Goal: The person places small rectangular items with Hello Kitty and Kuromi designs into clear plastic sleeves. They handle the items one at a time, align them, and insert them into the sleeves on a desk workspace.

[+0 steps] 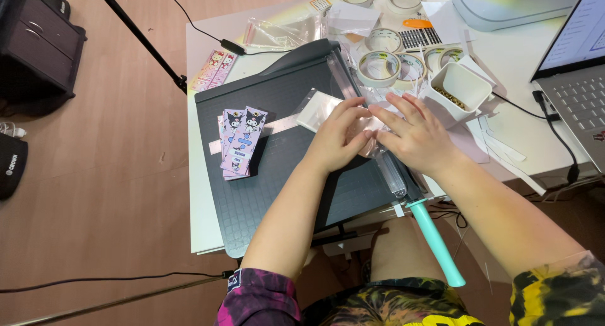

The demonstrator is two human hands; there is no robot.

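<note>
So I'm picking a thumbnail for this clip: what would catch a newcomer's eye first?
Probably the two hands, left hand and right hand, pressed together on a clear plastic sleeve at the middle of the dark paper trimmer. Next, the pink cartoon bookmarks stacked on the trimmer's left side, and its teal handle jutting toward the person.

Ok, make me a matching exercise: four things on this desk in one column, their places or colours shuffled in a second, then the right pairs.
Things:
1. cutter handle
2. bookmark stack
3. white cup
4. laptop

Descriptions:
A. far right edge of the table
B. teal, sticking out toward the person
C. just beyond the right hand
D. on the cutting mat, left of the left hand

Pairs: 1-B, 2-D, 3-C, 4-A
</note>
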